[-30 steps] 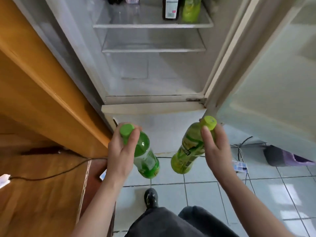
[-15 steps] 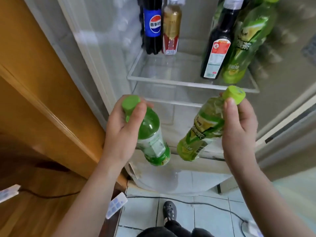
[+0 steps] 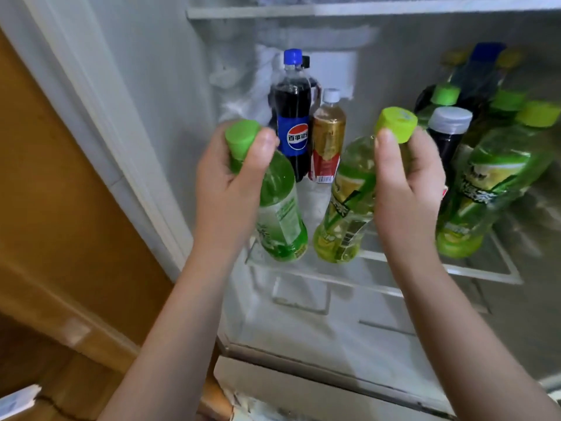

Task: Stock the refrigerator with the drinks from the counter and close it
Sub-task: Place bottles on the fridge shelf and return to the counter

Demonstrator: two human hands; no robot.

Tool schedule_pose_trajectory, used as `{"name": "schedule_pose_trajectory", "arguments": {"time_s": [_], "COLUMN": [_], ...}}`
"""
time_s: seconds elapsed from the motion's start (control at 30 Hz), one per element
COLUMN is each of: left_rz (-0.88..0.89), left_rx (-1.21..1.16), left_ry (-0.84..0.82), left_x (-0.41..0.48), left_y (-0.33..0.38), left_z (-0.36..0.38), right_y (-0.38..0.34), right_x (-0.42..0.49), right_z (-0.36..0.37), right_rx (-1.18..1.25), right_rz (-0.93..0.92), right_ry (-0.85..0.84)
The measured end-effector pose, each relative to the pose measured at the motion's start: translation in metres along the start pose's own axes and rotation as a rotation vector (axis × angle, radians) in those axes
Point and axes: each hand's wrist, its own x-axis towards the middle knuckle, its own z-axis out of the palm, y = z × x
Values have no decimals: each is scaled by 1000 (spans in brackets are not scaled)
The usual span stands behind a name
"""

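My left hand [image 3: 226, 189] grips the neck of a dark green bottle [image 3: 280, 214] with a green cap. My right hand [image 3: 403, 189] grips the neck of a yellow-green tea bottle [image 3: 346, 208] with a lime cap. Both bottles tilt inward and hang over the front edge of the glass shelf [image 3: 379, 262] inside the open refrigerator. At the back left of that shelf stand a Pepsi bottle [image 3: 293, 117] and a small gold-and-red bottle [image 3: 328, 138]. On the shelf's right side stand several green and dark bottles, among them a large green tea bottle [image 3: 485, 189].
A wooden cabinet side [image 3: 60, 192] sits close on the left, against the refrigerator's white wall [image 3: 100, 95]. Another shelf [image 3: 334, 9] runs across above. Below the glass shelf there is a lower shelf and bare refrigerator floor [image 3: 318, 326].
My view has risen from the floor to the shelf. Both hands have lifted their bottles up and forward, from in front of the refrigerator's base to the glass shelf's front edge.
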Motion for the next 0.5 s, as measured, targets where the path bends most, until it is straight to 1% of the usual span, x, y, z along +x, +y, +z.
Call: {"name": "schedule_pose_trajectory", "arguments": {"time_s": [0.1,0.23,0.33,0.5], "left_rz": [18,-58,-72,-97], "left_rx": [12,7,91,131], "left_ry": [-5,-31,-63,-120], "left_x": [21,45,58,72], "left_y": [-9,-27,-43,-63], "left_z": [9,18,26,38], "right_y": [5,19,35,48], "right_x": [20,36,42,50], "right_z": [16,32,39,43], "right_rx": [-45,-123,-192,-307], "right_rz": [-11,-1,54,38], "right_ry": [-11,-31,-70,-71]}}
